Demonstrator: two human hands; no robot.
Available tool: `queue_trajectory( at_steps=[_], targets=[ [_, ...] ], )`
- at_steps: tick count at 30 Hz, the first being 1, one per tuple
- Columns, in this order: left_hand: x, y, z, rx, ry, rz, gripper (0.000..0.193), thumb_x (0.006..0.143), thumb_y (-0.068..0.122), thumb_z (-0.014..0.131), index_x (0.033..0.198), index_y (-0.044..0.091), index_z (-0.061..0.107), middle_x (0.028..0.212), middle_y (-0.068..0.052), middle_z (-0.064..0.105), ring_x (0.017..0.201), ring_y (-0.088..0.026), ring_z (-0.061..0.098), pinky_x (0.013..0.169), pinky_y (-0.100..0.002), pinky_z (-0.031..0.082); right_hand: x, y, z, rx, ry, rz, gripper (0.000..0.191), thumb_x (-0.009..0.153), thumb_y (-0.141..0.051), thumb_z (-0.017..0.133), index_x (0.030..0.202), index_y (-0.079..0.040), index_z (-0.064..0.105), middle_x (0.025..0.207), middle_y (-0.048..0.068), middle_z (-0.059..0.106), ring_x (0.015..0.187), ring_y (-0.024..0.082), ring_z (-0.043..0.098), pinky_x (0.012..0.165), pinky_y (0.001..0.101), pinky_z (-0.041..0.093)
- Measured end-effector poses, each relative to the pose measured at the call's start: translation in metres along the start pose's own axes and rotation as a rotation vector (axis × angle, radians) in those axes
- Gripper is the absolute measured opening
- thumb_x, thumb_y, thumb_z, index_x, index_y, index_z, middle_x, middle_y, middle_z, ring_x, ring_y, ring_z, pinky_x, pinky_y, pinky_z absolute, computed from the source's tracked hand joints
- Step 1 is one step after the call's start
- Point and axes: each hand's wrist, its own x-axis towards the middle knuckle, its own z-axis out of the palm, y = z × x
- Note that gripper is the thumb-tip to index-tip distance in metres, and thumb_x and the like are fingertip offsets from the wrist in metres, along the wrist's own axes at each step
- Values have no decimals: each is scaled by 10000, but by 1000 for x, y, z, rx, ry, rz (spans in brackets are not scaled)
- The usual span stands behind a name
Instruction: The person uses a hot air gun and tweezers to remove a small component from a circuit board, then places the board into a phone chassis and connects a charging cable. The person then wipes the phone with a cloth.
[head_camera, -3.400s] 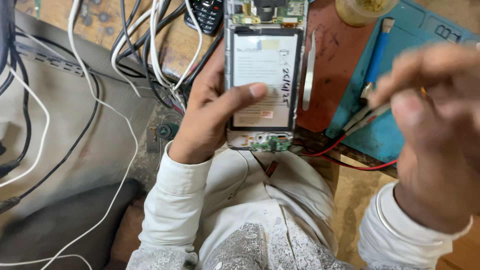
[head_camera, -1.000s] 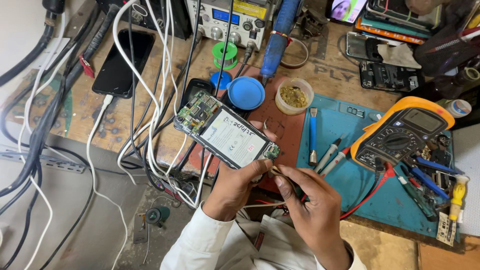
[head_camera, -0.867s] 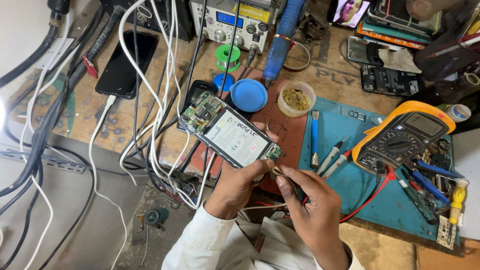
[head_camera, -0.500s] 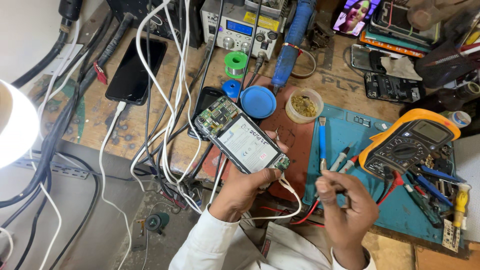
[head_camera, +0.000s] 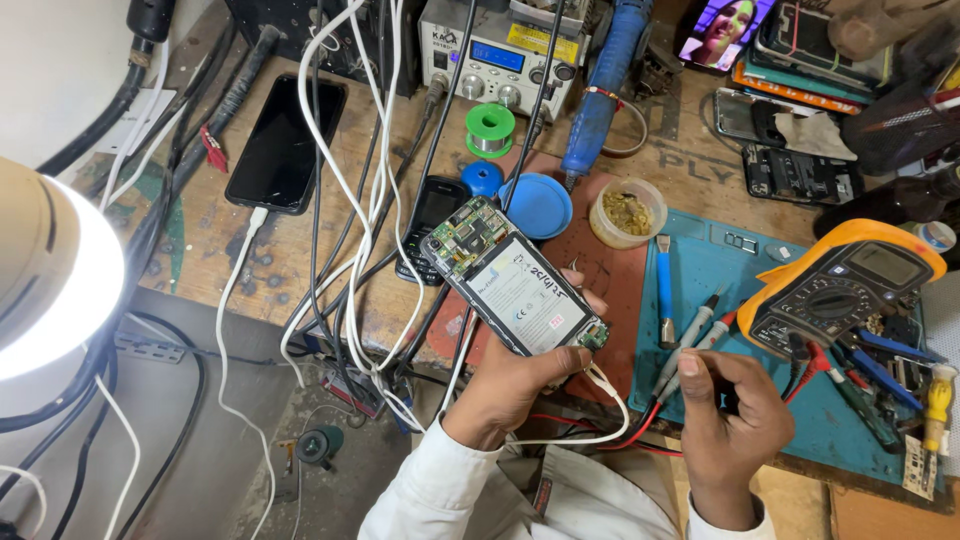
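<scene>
From the head camera, your left hand (head_camera: 510, 390) grips the opened phone (head_camera: 515, 290) from below, fingers wrapped round its lower end, thumb pressed on the edge; the phone sits tilted above the bench (head_camera: 300, 250), its circuit board end pointing away from you and its battery face up. A white cable (head_camera: 600, 420) loops from the phone's lower end, just right of your left hand. Your right hand (head_camera: 735, 420), to the right of the phone and apart from it, has its fingers curled together, pinching the multimeter probes (head_camera: 690, 335) over the blue mat (head_camera: 720, 300). The orange multimeter (head_camera: 845, 285) lies further right of the phone. A blue lid (head_camera: 540, 205) sits just beyond the phone's top end, and a black phone (head_camera: 285, 145) lies well to its left
</scene>
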Motion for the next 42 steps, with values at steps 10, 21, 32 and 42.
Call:
queue_trajectory(
  at_steps=[10, 21, 32, 42],
  targets=[
    [-4, -8, 1, 91, -42, 22, 697, 841, -56, 664, 1488, 55, 429, 1305, -48, 631, 1142, -131, 610, 986, -301, 519, 27, -32, 15, 89, -60, -128, 192, 1034, -163, 782, 1042, 9, 697, 938, 51, 683, 788, 80, 600, 883, 232, 493],
    [-3, -30, 1, 445, 34, 236, 615, 908, 41, 713, 1475, 1, 480, 1398, -92, 596, 1301, -200, 584, 1083, -363, 500, 107, -115, 83, -132, -596, -648, 912, 802, -666, 763, 1438, -47, 553, 1484, 163, 539, 1372, 383, 570, 1119, 506, 503],
    [-2, -40, -1, 426, 27, 130, 526, 941, 103, 721, 1418, -19, 536, 1284, -105, 673, 1200, -174, 645, 996, -328, 540, 113, -131, 95, -149, -696, -560, 858, 741, -619, 839, 1363, -94, 570, 1367, 117, 621, 1213, 358, 641, 962, 456, 536],
    [-2, -41, 3, 503, 55, 256, 560, 904, 65, 709, 1417, -13, 501, 1347, -108, 620, 1265, -198, 603, 1046, -352, 502, 112, -122, 93, -47, -715, -460, 924, 669, -524, 925, 1310, -38, 469, 1283, 173, 662, 1091, 318, 697, 896, 413, 564]
  ],
)
